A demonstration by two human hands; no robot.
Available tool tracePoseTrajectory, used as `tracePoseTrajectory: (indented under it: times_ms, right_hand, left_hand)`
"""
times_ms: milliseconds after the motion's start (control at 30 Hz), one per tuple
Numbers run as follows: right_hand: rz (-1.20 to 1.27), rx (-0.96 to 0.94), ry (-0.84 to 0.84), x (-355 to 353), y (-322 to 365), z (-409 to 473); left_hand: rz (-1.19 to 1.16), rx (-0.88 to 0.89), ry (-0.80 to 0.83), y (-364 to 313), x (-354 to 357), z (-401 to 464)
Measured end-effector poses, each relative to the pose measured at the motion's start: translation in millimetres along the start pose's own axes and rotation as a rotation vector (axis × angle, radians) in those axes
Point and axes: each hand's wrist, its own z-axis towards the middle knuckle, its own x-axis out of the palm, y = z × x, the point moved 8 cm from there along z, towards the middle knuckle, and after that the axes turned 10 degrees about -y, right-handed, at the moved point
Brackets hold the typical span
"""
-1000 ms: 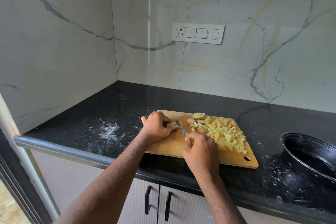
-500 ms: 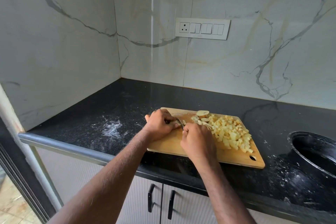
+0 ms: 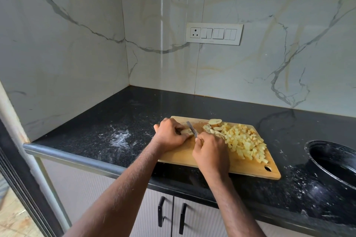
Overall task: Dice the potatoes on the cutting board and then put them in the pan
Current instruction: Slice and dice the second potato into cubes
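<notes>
Now, left hand [image 3: 170, 134] pinning a potato piece [image 3: 186, 131] on the cutting board [image 3: 181, 157], right hand [image 3: 211, 152] gripping the knife [image 3: 192, 132] (blade on the piece), diced potatoes [image 3: 243, 143] heaped alongside, black pan [image 3: 331, 161] well apart.

Black speckled counter [image 3: 119, 119] with white powder smears [image 3: 120, 137] left and right, marble-look wall tiles [image 3: 63, 50] meeting in a corner, white switch plate [image 3: 213, 33] with socket on back wall, grey cabinet doors [image 3: 154, 215] with two black handles [image 3: 161, 210] below.
</notes>
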Motion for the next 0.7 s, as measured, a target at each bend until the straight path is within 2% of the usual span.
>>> tracePoseTrajectory:
  times_ms: [333,700]
  right_hand:
    - [-0.041,-0.055,0.016,-3,6,-8]
    - [-0.137,-0.082,0.245,22,22,6]
  left_hand:
    - [0.002,-0.032,-0.027,3,-1,1]
    - [-0.025,0.006,0.011,1,1,0]
